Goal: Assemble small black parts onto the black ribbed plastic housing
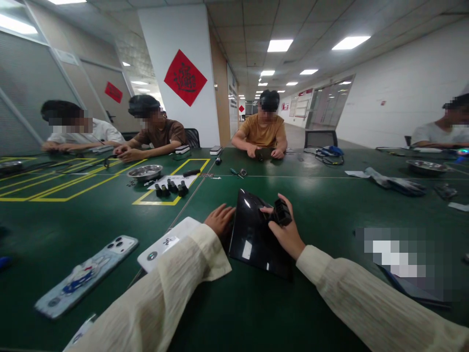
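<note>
A glossy black panel (249, 234) stands tilted on the green table in front of me, reflecting the ceiling lights. My right hand (287, 232) is closed around a black blocky part (281, 212) at the panel's right side. Whether that part is joined to the panel I cannot tell. Beside the panel's left edge, my left hand (220, 220) lies with fingers stretched out, its fingertips close to or touching that edge. Under my left sleeve sits a white device (166, 242), partly covered.
A patterned phone case (88, 276) lies at the left. Several black fittings (171, 188) stand near a metal bowl (145, 172). Gloves (395, 183) and another bowl (427, 167) are at the right. A screwdriver (233, 171) lies ahead. Several people sit around the table (205, 313).
</note>
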A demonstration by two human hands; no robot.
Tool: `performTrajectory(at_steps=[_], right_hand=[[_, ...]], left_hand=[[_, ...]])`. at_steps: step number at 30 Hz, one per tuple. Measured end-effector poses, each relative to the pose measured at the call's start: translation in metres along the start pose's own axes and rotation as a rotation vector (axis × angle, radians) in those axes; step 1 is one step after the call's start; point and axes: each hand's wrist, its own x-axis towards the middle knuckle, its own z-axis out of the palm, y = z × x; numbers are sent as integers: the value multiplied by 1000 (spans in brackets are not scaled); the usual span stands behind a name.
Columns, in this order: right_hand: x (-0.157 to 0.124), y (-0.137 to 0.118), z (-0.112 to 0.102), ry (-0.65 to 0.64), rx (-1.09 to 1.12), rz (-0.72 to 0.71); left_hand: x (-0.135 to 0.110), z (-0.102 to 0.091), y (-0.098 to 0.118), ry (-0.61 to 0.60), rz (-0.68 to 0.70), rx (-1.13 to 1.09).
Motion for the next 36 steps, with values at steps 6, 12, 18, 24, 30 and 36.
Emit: performTrajectory(at_steps=[6,12,18,24,30,36], right_hand=[[4,2,0,-94,-59,15],[8,-2,9,-279,-197,61],[11,-7,12,-437,-401,1],[13,-2,13,-454,-327,-81],[24,-3,23,-544,-389,-51],[-1,-23,21,-396,-682,83]], left_hand=[[16,-29,-30,198,-344,-219],[21,-41,-25,361,-455,-518],[18,-40,-12,431,-451,-632],[21,-41,4,577,-432,-826],[25,-66,-5,724,-400,-956],[23,-101,-26,848,-439,-1024]])
